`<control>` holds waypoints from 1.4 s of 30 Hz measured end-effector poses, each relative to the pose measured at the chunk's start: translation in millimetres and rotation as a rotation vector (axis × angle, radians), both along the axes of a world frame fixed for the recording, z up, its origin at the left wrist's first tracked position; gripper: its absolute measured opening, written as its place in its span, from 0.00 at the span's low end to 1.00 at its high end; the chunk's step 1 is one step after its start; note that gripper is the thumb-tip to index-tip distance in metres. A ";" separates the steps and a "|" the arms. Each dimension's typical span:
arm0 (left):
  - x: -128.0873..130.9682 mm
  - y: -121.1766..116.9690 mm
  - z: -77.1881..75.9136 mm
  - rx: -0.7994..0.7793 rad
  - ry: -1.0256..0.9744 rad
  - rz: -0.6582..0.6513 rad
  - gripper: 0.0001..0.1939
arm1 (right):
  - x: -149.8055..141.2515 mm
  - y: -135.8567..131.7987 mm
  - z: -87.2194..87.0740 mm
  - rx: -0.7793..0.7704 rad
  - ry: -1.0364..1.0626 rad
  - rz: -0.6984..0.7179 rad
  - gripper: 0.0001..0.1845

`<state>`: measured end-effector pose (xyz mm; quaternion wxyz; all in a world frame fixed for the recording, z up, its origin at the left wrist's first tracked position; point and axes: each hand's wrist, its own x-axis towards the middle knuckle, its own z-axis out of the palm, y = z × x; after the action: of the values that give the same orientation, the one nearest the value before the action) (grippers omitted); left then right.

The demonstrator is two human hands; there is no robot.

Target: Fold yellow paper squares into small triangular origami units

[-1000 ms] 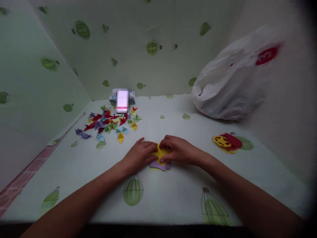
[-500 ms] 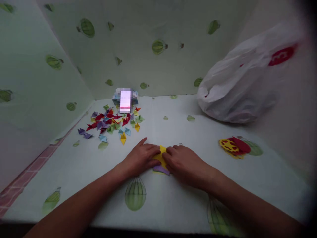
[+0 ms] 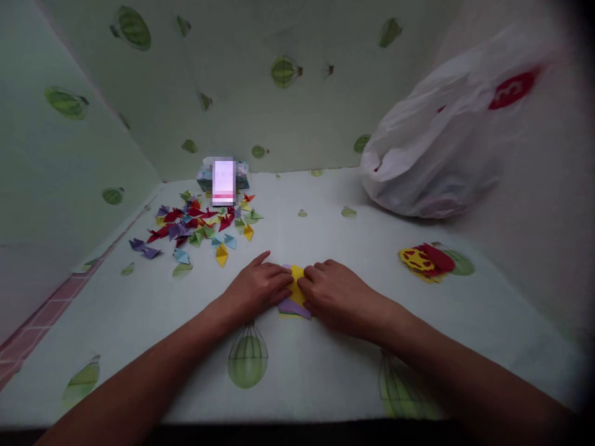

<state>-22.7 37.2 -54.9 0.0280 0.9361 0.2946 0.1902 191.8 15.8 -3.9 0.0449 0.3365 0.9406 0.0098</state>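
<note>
A small sheet of yellow paper point(image 3: 298, 288) lies between my hands at the middle of the table. Purple paper point(image 3: 296, 308) shows beneath it, with a thin yellow edge below that. From the left, my left hand point(image 3: 258, 286) grips the yellow paper with fingers bent over its edge and the thumb near the bottom. My right hand point(image 3: 343, 295) is closed on the right side, fingertips pressed on the paper. The fingers hide part of the sheet, so I cannot make out its folds.
Many folded paper pieces point(image 3: 195, 230) in several colours lie at the back left, before a bright phone point(image 3: 224, 182) leaning on a box point(image 3: 202, 178). At the right are red and yellow cut-out pieces point(image 3: 425, 261); a white plastic bag point(image 3: 427, 148) stands behind them.
The view has shifted slightly, moving everything a little left and up. Both hands stay at the yellow paper, and more of the purple paper shows beneath it now.
</note>
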 end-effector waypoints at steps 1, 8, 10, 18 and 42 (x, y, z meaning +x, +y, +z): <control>-0.5 0.2 0.4 -0.003 -0.010 0.000 0.11 | -0.3 0.3 -0.3 0.005 -0.007 0.006 0.07; -6.4 1.5 6.0 -0.069 0.055 -0.042 0.17 | 0.1 -3.8 -1.0 0.013 0.029 0.021 0.08; -5.3 2.5 3.9 -0.029 0.059 -0.048 0.14 | -0.4 -5.7 -0.3 0.028 0.015 0.036 0.08; -0.8 1.5 8.3 -0.035 0.023 -0.019 0.12 | -2.8 -4.4 1.4 0.021 0.025 0.004 0.07; 2.3 -7.5 26.1 -0.497 -0.526 0.250 0.07 | -1.7 10.3 -7.3 -0.221 0.639 -0.323 0.09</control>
<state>-20.5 29.7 -28.8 0.3053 0.7769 0.4262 0.3485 190.1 26.2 -11.2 -0.2138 0.4599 0.8372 -0.2046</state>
